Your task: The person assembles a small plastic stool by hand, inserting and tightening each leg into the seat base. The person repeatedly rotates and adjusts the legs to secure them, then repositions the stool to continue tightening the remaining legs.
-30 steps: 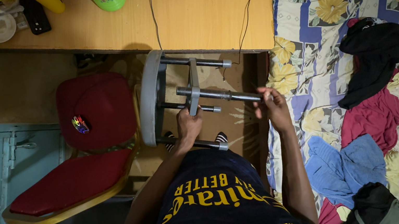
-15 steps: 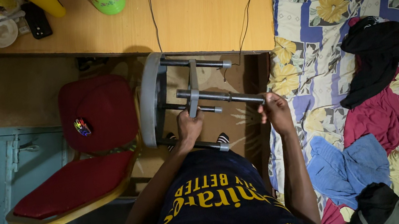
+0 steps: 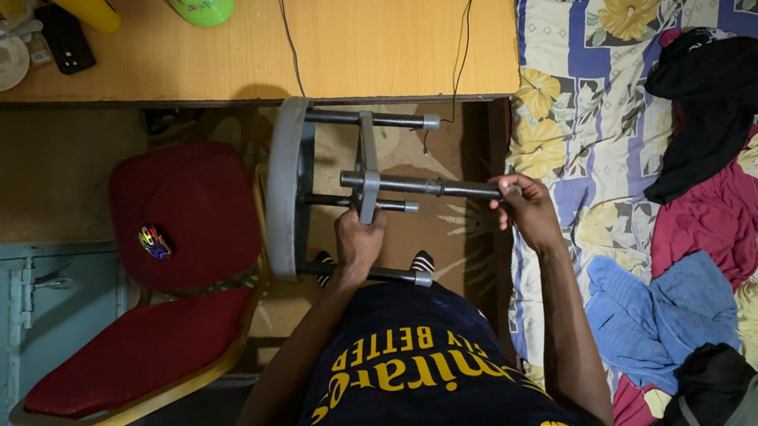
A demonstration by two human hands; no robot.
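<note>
Grey round metal stool (image 3: 290, 188) lies tipped on its side on the floor between the wooden desk (image 3: 391, 26) and the person's knees, seat facing the red cushioned chair (image 3: 163, 275). Its long loose leg tube (image 3: 430, 187) runs left to right. The left hand (image 3: 359, 246) is closed around the crossbrace by the seat, while the right hand (image 3: 524, 211) grips the tube's far end.

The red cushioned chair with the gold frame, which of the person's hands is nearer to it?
Left. The left hand grips the grey metal stool lying beside the red cushioned chair; the right hand holds the stool's long bar end, farther off toward the floral bedsheet.
</note>
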